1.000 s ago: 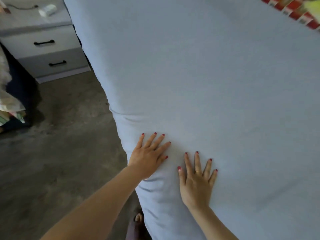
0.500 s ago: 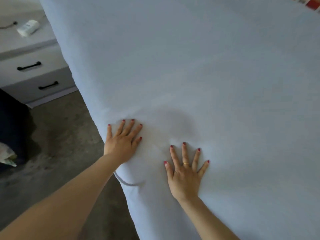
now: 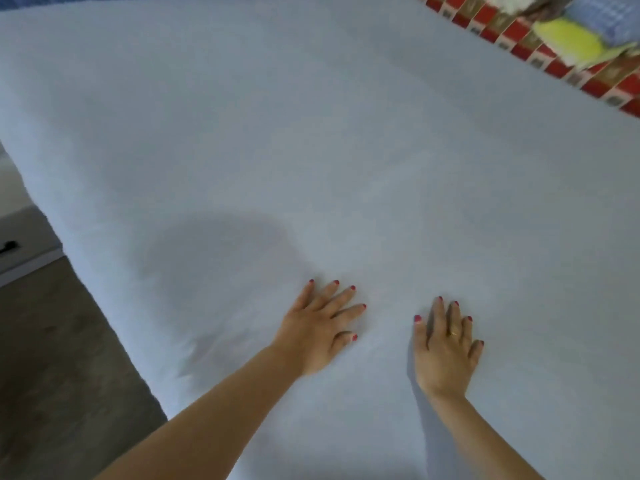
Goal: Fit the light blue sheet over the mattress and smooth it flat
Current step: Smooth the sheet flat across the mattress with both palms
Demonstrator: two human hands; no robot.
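The light blue sheet covers the mattress and fills most of the view, lying nearly smooth. A few small creases show near its left edge. My left hand rests flat on the sheet with fingers spread. My right hand, wearing a ring, lies flat on the sheet a little to its right, fingers straight. Neither hand holds any fabric.
A red patterned fabric borders the sheet at the top right, with a yellow item and blue checked cloth on it. A grey drawer unit stands at the left. Brown-grey floor runs along the bed's left side.
Both hands have slid from the mattress's left edge further onto the sheet, and the view has shifted right. The fold under the left hand is gone.
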